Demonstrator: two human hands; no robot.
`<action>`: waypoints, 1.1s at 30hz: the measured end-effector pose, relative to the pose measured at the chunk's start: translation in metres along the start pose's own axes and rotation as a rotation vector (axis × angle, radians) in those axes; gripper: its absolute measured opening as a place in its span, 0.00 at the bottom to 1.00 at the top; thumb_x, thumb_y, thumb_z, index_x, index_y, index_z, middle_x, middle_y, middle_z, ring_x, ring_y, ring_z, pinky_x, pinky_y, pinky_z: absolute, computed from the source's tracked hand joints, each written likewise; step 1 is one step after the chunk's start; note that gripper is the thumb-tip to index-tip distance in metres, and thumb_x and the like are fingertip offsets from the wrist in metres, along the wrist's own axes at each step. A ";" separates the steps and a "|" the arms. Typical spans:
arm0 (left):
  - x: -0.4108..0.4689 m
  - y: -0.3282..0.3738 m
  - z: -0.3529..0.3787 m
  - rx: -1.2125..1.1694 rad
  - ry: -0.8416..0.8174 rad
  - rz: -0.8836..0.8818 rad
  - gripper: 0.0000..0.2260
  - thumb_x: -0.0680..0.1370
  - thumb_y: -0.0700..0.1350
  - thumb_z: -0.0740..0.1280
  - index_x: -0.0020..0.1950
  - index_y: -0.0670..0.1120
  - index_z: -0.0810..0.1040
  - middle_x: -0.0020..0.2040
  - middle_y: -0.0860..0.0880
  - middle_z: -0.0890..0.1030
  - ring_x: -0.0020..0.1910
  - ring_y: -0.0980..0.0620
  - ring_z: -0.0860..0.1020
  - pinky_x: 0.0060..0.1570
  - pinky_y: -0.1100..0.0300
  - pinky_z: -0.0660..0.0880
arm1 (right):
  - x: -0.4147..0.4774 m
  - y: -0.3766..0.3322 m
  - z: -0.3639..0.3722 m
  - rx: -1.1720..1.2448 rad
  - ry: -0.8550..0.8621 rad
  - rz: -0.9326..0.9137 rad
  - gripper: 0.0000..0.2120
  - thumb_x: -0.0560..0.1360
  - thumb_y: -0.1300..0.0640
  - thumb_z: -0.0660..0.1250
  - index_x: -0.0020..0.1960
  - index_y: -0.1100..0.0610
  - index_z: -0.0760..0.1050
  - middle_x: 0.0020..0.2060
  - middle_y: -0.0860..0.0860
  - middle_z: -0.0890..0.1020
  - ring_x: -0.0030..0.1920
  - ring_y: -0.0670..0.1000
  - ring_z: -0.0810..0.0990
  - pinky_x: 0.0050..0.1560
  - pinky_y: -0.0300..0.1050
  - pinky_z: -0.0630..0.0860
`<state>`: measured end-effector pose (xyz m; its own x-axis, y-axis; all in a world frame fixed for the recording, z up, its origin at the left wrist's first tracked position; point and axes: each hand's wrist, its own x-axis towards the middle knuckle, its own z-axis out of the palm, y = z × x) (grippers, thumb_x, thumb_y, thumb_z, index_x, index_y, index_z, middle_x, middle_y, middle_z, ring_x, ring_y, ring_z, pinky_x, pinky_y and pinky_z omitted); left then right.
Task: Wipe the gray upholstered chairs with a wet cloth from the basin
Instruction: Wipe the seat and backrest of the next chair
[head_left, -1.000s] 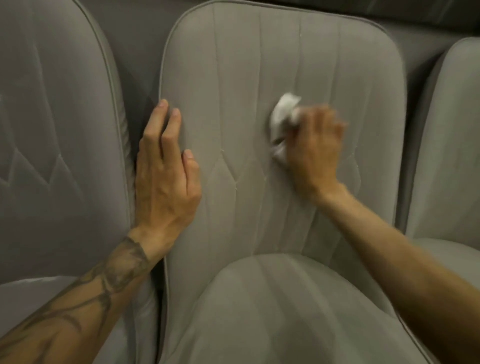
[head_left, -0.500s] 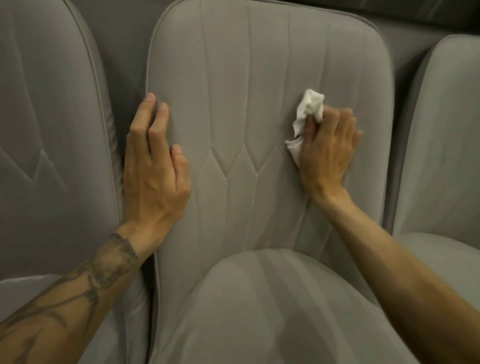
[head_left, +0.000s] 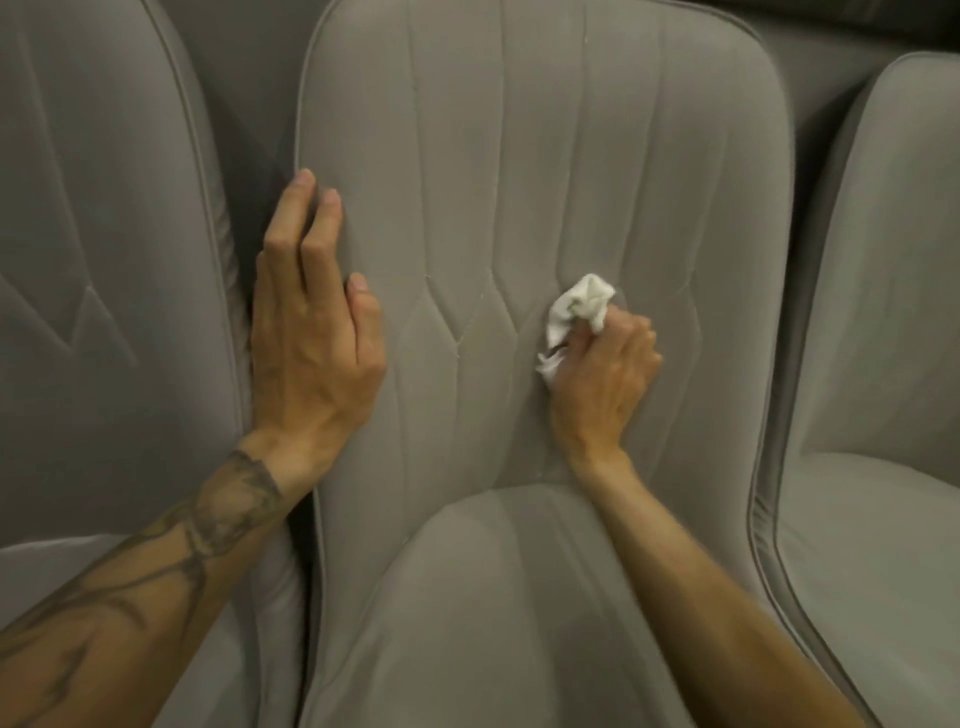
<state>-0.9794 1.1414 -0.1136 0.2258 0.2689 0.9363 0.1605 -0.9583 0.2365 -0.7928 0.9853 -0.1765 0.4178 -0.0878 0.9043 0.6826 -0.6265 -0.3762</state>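
Fingers (head_left: 629, 333) of your right hand (head_left: 605, 379) are curled round the cloth (head_left: 577, 307), gripping it and pressing it against the backrest of the middle chair (head_left: 519, 156). Compared with half a second ago, hand and cloth have moved down and leftward, from the upper right of the backrest to its lower centre, beside the diamond stitching. Your left hand (head_left: 311, 343) has stayed on the backrest's left edge, visible fingers straight and flat on the fabric, thumb alongside. Both forearms reach forward; the right one crosses the seat cushion. Count: one cloth, two hands, three chairs, with the left chair (head_left: 104, 218) and right chair (head_left: 883, 270) flanking the middle one.
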 end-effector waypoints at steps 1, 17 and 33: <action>-0.001 0.000 0.000 0.003 0.003 -0.001 0.23 0.83 0.37 0.59 0.79 0.34 0.65 0.80 0.34 0.65 0.81 0.41 0.63 0.83 0.53 0.58 | -0.020 -0.020 0.003 0.064 -0.031 0.029 0.02 0.81 0.57 0.59 0.52 0.56 0.68 0.42 0.59 0.77 0.43 0.58 0.72 0.44 0.52 0.64; -0.065 0.008 -0.009 0.037 -0.109 -0.027 0.25 0.85 0.40 0.57 0.83 0.39 0.61 0.84 0.36 0.58 0.83 0.42 0.60 0.83 0.52 0.56 | -0.080 -0.062 0.007 0.119 -0.157 0.071 0.09 0.84 0.54 0.54 0.53 0.57 0.68 0.44 0.58 0.76 0.43 0.59 0.73 0.46 0.54 0.66; -0.080 0.006 -0.007 0.026 -0.079 -0.018 0.25 0.86 0.40 0.56 0.83 0.38 0.60 0.83 0.36 0.59 0.84 0.48 0.56 0.83 0.51 0.57 | -0.130 -0.061 -0.013 0.175 -0.525 -0.062 0.11 0.84 0.49 0.52 0.51 0.54 0.68 0.42 0.57 0.76 0.42 0.59 0.74 0.44 0.56 0.69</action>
<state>-1.0032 1.1136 -0.1858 0.2977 0.2940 0.9083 0.1903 -0.9506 0.2453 -0.8964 1.0245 -0.2683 0.5860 0.3712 0.7203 0.7862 -0.4759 -0.3943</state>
